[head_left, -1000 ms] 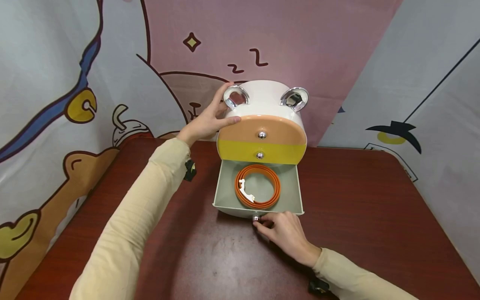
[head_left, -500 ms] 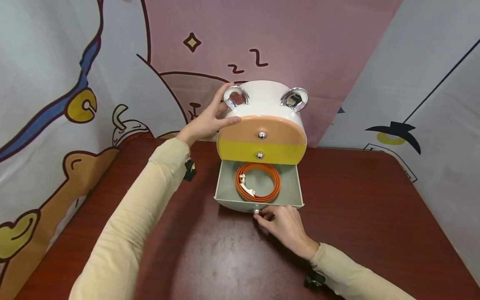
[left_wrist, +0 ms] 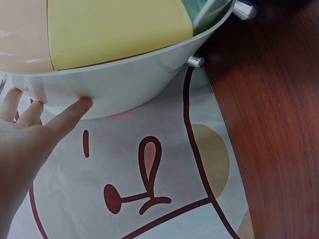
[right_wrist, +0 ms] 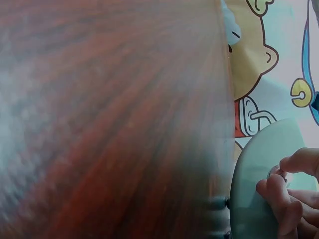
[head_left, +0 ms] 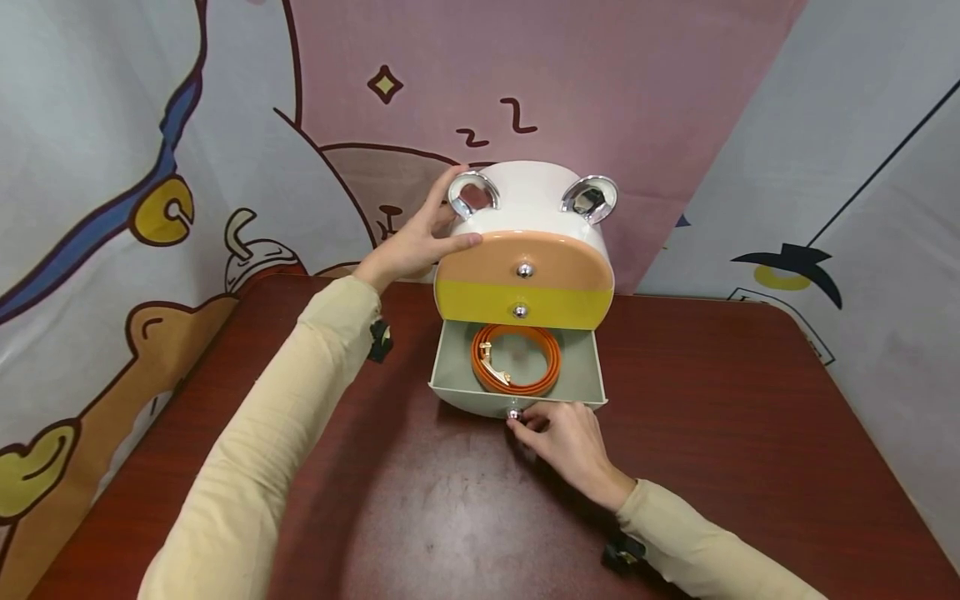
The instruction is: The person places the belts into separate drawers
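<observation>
Head view, cabinet: a small white drawer cabinet (head_left: pixel 525 250) stands on the dark red surface (head_left: pixel 750 417); its peach and yellow drawers are closed, its bottom drawer (head_left: pixel 450 375) is pulled out towards me.
Head view, contents: a coiled orange belt (head_left: pixel 516 360) lies inside the open drawer.
Head view, left hand (head_left: pixel 416 242): my fingers lie straight against the cabinet's upper left side, bracing it.
Head view, right hand (head_left: pixel 566 442): my fingertips pinch the drawer's small metal knob (head_left: pixel 513 414).
Left wrist view: my fingers (left_wrist: pixel 70 112) press flat on the white shell (left_wrist: pixel 124 84); nothing is gripped.
Right wrist view: curled fingers (right_wrist: pixel 279 199) grasp the knob on the grey-green drawer front (right_wrist: pixel 249 199); the surface is blurred.
Step in hand: I judge the drawer is being worked by its knob, belt stowed inside.
Next move calls for: a straight, level push along the runners, my left hand bracing the cabinet.
</observation>
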A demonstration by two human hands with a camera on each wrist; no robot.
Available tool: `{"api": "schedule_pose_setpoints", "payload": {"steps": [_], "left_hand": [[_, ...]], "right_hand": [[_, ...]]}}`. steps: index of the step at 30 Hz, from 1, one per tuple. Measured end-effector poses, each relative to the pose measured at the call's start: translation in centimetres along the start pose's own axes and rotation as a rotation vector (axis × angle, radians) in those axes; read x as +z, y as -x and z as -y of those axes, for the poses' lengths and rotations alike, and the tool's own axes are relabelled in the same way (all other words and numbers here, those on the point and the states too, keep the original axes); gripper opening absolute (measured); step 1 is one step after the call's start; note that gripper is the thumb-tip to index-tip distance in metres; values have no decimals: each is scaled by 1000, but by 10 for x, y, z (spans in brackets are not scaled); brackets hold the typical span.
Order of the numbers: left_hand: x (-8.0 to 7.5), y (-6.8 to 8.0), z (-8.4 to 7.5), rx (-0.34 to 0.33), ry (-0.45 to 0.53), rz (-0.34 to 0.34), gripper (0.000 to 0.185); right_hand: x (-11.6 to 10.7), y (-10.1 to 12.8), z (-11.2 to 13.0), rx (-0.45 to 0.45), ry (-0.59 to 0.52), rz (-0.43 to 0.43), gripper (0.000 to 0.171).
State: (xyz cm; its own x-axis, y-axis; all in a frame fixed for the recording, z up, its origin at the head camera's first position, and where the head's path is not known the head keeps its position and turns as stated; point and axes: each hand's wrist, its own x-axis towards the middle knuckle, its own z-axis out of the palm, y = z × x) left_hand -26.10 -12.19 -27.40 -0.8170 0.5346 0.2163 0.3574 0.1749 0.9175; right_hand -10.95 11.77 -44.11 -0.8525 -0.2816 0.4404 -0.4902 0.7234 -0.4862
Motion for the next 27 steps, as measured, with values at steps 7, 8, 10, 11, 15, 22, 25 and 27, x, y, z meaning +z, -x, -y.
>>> {"api": "schedule_pose_setpoints", "payload": {"steps": [7,8,10,11,15,22,25,27], "left_hand": [[0,0,0,5,1,-3,92],[0,0,0,9,1,-3,91],[1,-1,1,19,8,-1,91],[1,-1,1,21,6,-1,91],[1,-1,0,16,6,-3,91],[0,0,0,2,4,-3,92],[0,0,0,-2,2,-4,92],[0,0,0,-4,4,-2,93]], "right_hand": [[0,-4,-2,7,-11,-13,9],[0,-4,-2,12,-11,-14,9],[0,-6,-2,22,-8,-14,9],[0,-6,-3,27,-8,-13,9],[1,-8,-4,37,-5,-14,9],[0,-11,-5,51,-19,-14,9],[0,-12,-5,55,-21,-13,9],[0,-12,-6,57,-21,-14,9]]}}
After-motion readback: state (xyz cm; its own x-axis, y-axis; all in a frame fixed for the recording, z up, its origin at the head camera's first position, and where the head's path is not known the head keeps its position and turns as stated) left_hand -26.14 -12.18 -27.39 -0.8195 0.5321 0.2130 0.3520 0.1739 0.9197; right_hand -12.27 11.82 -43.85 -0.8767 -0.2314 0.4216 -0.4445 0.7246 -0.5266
